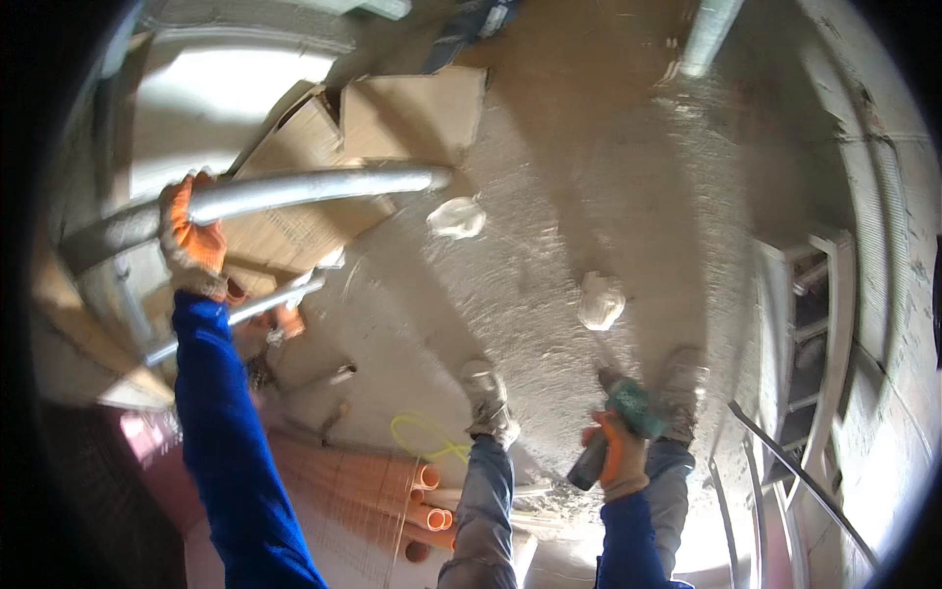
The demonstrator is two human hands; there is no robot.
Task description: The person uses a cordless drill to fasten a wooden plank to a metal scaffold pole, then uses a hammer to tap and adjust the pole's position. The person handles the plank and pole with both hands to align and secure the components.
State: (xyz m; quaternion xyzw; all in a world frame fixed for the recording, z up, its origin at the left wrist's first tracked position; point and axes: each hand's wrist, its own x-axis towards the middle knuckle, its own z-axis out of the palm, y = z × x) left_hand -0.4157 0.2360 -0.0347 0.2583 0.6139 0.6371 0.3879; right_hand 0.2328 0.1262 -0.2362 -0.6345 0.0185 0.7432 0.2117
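Blue sleeve (218, 422) stretches to the gloved left hand (194, 236), wrapped around a grey pipe (314, 186). The right hand (621, 458) grips a green drill (636, 407).

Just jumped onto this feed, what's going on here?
A person's gloved left hand grips a long silvery pipe, with cardboard behind it in view. The gloved right hand holds a green drill-like tool, well apart from the pipe. Orange pipes lie on the person's left.

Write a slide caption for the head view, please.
Left hand around grey pipe, right hand holding green power tool.
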